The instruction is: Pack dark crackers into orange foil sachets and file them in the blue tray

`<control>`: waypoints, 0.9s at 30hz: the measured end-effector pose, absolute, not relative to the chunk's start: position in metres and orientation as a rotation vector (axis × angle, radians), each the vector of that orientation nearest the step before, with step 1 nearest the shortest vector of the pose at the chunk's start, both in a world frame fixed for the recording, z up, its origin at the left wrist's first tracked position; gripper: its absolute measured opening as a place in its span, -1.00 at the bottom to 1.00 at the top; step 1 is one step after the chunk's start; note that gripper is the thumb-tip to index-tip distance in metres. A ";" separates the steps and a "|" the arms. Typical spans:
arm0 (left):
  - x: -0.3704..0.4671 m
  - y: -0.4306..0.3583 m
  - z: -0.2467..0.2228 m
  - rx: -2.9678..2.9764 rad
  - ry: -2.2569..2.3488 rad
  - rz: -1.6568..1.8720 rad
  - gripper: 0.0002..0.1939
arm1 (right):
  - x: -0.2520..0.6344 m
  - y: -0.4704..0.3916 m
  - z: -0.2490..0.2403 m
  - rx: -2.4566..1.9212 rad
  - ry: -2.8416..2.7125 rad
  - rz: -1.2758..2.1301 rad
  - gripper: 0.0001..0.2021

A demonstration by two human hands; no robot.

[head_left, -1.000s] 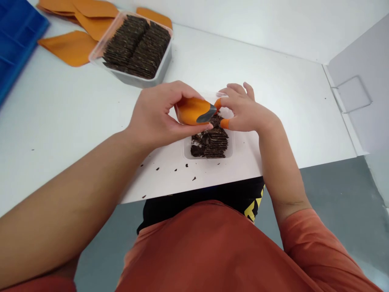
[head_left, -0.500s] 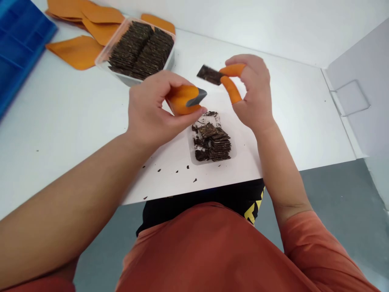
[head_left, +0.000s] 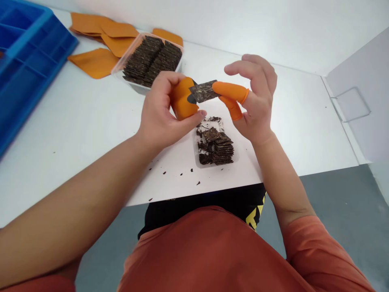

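Observation:
My left hand (head_left: 164, 111) is wrapped round an orange pouch (head_left: 183, 99) with a dark grey inside, its mouth facing right. Between the orange-covered thumb and forefinger of my right hand (head_left: 251, 95) is a thin dark brown piece (head_left: 204, 91). The left end of that piece is at the pouch's mouth; how far it reaches in cannot be told. Under the hands, a small clear tray (head_left: 199, 160) holds a stack of similar dark pieces (head_left: 223, 150) and crumbs.
A clear tub (head_left: 120, 69) full of dark pieces stands behind my left hand. Flat orange pouches (head_left: 94, 63) lie beside it, near a blue crate (head_left: 36, 61) at the left. Dark crumbs dot the white table (head_left: 91, 134). A metal wire handle (head_left: 354, 103) is at the right.
My right hand has brought the dark piece left and down to the pouch's mouth. Its other fingers have spread. The view has shifted, showing more of the blue crate.

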State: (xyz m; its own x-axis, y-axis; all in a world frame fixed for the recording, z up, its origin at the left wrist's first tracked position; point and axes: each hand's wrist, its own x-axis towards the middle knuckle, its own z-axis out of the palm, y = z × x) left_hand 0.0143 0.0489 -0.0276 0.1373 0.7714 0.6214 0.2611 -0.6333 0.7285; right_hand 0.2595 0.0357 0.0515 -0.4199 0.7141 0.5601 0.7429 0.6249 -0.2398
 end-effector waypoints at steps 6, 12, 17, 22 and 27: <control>0.017 0.051 -0.025 1.798 0.887 1.558 -0.21 | 0.266 0.040 0.047 -1.135 -2.170 0.035 -0.38; 0.015 0.051 -0.025 1.828 0.892 1.496 -0.14 | 0.265 0.040 0.044 -1.221 -2.174 0.072 -0.44; 0.016 0.044 -0.021 1.914 0.934 1.444 -0.23 | 0.259 0.031 0.055 -1.275 -2.270 0.051 -0.50; 0.015 0.040 -0.015 2.043 0.930 1.364 -0.22 | 0.252 0.021 0.062 -1.237 -2.338 0.018 -0.52; 0.020 0.038 -0.014 1.982 0.918 1.389 -0.24 | 0.249 0.021 0.054 -1.255 -2.307 0.025 -0.49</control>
State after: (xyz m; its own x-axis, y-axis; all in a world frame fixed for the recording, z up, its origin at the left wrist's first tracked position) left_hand 0.0203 0.0383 -0.0140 0.2346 0.7843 0.5744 0.2207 -0.6184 0.7543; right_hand 0.2491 0.0209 0.0539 -0.4434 0.7897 0.4240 0.7803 0.5729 -0.2508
